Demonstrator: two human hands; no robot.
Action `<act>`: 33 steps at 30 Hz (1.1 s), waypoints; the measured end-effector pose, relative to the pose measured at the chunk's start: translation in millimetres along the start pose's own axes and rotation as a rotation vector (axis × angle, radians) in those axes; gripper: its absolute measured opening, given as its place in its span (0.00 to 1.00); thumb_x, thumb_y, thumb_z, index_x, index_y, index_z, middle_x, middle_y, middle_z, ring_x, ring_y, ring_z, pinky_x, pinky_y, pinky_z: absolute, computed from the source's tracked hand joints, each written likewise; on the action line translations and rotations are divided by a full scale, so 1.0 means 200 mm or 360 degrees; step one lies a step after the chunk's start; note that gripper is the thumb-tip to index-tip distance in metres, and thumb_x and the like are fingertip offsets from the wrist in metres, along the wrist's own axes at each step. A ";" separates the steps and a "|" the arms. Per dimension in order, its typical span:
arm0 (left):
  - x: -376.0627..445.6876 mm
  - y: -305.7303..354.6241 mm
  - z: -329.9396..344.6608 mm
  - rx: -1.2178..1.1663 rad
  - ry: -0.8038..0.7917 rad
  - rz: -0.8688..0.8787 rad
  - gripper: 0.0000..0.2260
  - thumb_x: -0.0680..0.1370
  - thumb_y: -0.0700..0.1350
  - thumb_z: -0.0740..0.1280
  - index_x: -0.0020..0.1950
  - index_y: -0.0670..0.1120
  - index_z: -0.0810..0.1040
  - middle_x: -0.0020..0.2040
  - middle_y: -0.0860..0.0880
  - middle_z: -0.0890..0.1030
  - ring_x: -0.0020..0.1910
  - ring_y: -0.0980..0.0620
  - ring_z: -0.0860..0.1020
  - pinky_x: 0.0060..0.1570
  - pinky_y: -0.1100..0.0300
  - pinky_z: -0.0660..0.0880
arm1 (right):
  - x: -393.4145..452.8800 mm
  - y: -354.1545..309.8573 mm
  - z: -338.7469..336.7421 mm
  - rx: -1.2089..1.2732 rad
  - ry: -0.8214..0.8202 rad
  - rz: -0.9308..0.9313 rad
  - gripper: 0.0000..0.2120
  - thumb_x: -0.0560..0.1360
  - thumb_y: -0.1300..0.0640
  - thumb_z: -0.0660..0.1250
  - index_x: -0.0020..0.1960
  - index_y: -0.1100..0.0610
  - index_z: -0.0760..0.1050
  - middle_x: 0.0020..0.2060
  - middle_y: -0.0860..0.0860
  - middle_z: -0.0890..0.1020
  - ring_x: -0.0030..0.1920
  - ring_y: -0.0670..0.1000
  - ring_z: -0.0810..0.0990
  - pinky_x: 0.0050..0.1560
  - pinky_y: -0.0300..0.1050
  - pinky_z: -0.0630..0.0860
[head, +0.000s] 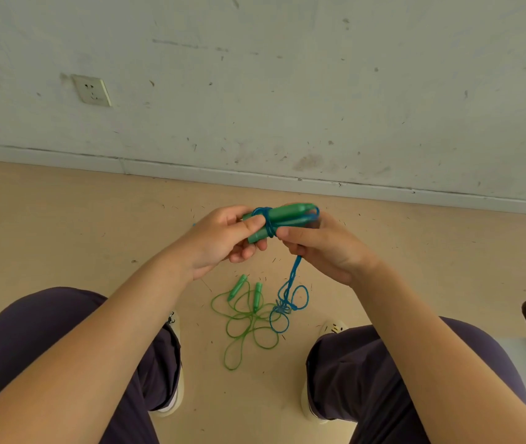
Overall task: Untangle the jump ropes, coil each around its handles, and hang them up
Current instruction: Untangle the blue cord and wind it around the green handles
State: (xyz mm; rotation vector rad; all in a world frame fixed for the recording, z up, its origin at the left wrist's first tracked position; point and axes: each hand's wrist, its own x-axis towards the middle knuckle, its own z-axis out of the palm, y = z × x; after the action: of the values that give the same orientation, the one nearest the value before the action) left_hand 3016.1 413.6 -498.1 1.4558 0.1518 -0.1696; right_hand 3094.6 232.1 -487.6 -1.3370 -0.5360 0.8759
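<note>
The left hand (223, 233) holds the pair of green plastic handles (279, 219) side by side, thumb pressed on top and fingers curled beneath, probably to keep them together as a core for winding. A few turns of thin blue cord (293, 277) already circle the handles near the thumb. The right hand (319, 248) pinches that cord close against the handles, fingers curled round it, seemingly to keep tension so the turns do not slip. The rest of the blue cord hangs down to the beige floor (95, 225), ending in loose loops with a small snarl.

Beside it on the floor lies the second jump rope, pale green cord with green handles (245, 318), sprawled in loops that overlap the blue tail and might snag it. A white wall socket (92, 90) sits on the scuffed wall; no hook is visible.
</note>
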 end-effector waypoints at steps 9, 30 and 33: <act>0.03 -0.04 0.07 -0.0016 0.0434 0.0131 0.09 0.84 0.42 0.60 0.58 0.39 0.77 0.35 0.45 0.79 0.24 0.54 0.71 0.22 0.64 0.64 | 0.02 0.04 0.07 0.0019 0.0305 0.0048 0.14 0.78 0.71 0.62 0.63 0.65 0.71 0.35 0.52 0.78 0.28 0.44 0.71 0.31 0.35 0.65; 0.03 -0.02 0.05 0.1196 0.0677 0.0225 0.13 0.83 0.50 0.61 0.43 0.44 0.75 0.30 0.52 0.79 0.26 0.67 0.75 0.29 0.70 0.68 | -0.01 0.00 0.10 -0.0365 0.0374 0.0330 0.15 0.83 0.54 0.60 0.42 0.61 0.76 0.26 0.51 0.69 0.25 0.48 0.63 0.29 0.40 0.60; 0.02 -0.03 0.06 0.1259 0.0653 0.0279 0.11 0.83 0.48 0.62 0.41 0.45 0.73 0.29 0.55 0.75 0.26 0.69 0.74 0.29 0.71 0.67 | -0.01 0.00 0.10 -0.0496 0.0373 0.0364 0.14 0.82 0.55 0.62 0.42 0.61 0.77 0.27 0.52 0.74 0.25 0.48 0.70 0.30 0.40 0.69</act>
State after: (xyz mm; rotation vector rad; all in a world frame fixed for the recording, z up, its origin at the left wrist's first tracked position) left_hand 3019.6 400.3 -502.7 2.2735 0.3109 0.2481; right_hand 3078.2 242.3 -484.4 -1.7866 -0.3489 0.8276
